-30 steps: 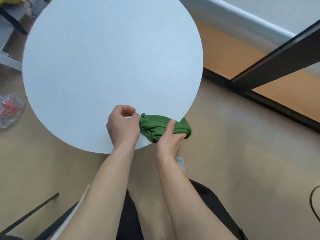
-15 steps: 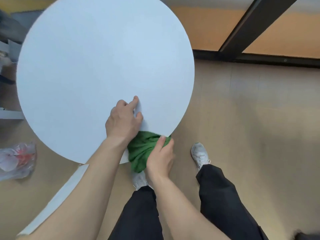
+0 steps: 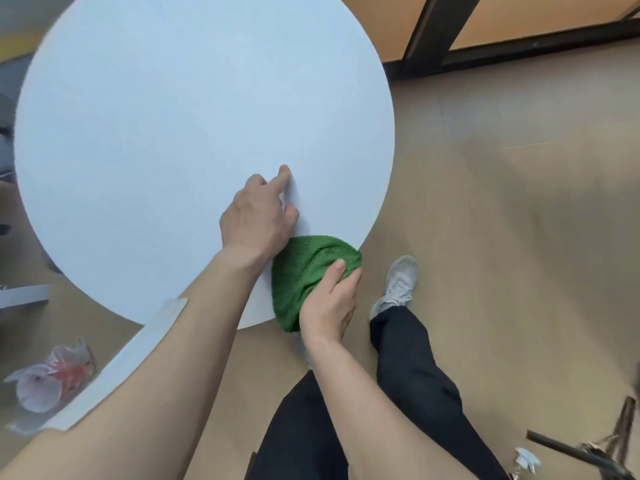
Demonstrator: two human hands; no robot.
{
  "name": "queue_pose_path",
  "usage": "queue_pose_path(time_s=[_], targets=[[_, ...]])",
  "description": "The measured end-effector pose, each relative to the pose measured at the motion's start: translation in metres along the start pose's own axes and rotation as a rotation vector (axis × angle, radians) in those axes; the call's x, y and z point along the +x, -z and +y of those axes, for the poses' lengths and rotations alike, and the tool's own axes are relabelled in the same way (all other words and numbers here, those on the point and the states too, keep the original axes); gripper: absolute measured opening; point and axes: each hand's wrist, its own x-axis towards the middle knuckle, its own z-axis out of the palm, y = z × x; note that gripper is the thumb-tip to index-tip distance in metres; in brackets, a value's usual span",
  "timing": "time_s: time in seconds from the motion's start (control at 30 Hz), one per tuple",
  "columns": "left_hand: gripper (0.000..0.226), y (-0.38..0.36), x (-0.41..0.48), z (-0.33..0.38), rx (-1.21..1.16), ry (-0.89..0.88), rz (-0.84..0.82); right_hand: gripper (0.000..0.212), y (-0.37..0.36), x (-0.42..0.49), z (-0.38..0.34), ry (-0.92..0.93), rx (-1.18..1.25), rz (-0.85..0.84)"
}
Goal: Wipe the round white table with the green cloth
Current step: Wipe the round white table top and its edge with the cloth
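The round white table [image 3: 173, 133] fills the upper left of the view. A bunched green cloth [image 3: 304, 271] lies over its near right edge, partly hanging past the rim. My right hand [image 3: 330, 306] grips the cloth from below and the right, thumb on top. My left hand [image 3: 259, 216] rests on the tabletop just left of the cloth, fingers spread and fingertips pressing the surface, holding nothing.
Tan floor surrounds the table. My legs in black trousers [image 3: 408, 368] and a white shoe [image 3: 396, 285] stand at the lower right. A crumpled clear plastic bag [image 3: 48, 386] lies on the floor at the lower left. A black frame [image 3: 433, 32] runs along the back right.
My right hand has slid the cloth along the table's near rim, with the cloth draping further over the edge. My left hand opened and flattened on the tabletop. The camera shifted.
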Motion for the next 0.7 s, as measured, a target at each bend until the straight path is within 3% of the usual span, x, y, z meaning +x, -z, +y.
queue_pose_path(time_s=[0.17,0.3,0.4,0.57,0.7], targets=[[0.050,-0.003,0.005,0.008,0.028,-0.035,0.063,0.041,0.010,0.097,-0.061,0.126,-0.085,0.123],[0.039,-0.005,0.012,0.009,0.032,-0.022,0.120,0.036,0.006,0.185,-0.138,0.327,-0.289,-0.024],[0.038,-0.002,0.014,0.010,0.031,-0.030,0.138,0.036,-0.008,0.210,-0.166,0.377,-0.368,-0.073],[0.034,0.012,0.038,0.010,-0.119,0.037,0.170,0.035,0.003,0.153,-0.119,0.265,-0.355,0.063],[0.027,0.016,0.061,0.012,-0.298,0.109,0.188,0.040,0.010,0.149,-0.111,0.250,-0.390,0.068]])
